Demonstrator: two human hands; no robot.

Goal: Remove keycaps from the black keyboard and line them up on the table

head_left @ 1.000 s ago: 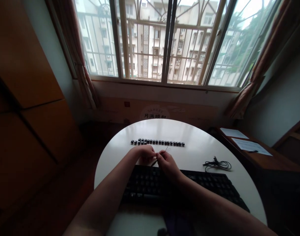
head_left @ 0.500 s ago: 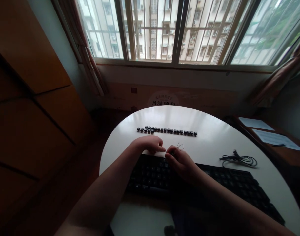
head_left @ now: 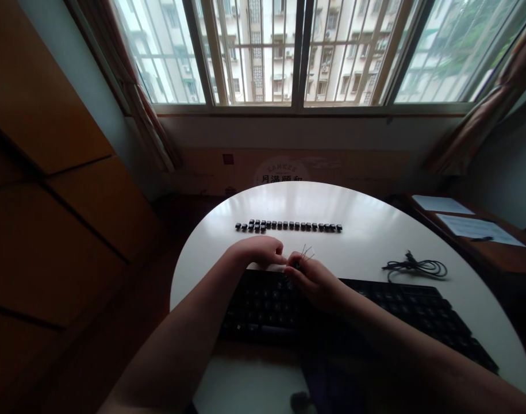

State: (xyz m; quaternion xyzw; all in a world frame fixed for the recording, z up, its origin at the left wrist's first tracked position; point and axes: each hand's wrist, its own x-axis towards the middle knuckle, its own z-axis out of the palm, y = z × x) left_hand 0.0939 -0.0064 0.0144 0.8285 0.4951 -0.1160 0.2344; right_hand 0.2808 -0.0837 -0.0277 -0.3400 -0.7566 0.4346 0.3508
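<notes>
A black keyboard [head_left: 263, 305] lies along the near side of the white table. Above its back edge, my right hand [head_left: 312, 279] is closed around a wire keycap puller [head_left: 306, 252], whose thin metal wires stick up past the fingers. Something small and dark shows between those fingers, too dim to name. My left hand [head_left: 263, 252] is bent inward with curled fingers, one fingertip reaching the right hand's fingertips. Whatever it pinches is hidden. Behind the hands, several black keycaps [head_left: 297, 226] stand in a long row, with a shorter second row at its left end.
A coiled black cable [head_left: 418, 266] rests on the round white table [head_left: 357, 213], right of the hands. Farther right, sheets of paper [head_left: 480, 229] and a pen [head_left: 482, 238] lie on a brown surface. A dark object [head_left: 303, 402] shows at the bottom edge.
The view has shifted slightly, moving the whole scene a little left. The right hand has turned a bit, showing more of the dark piece in its fingers. Both hands stay close together.
</notes>
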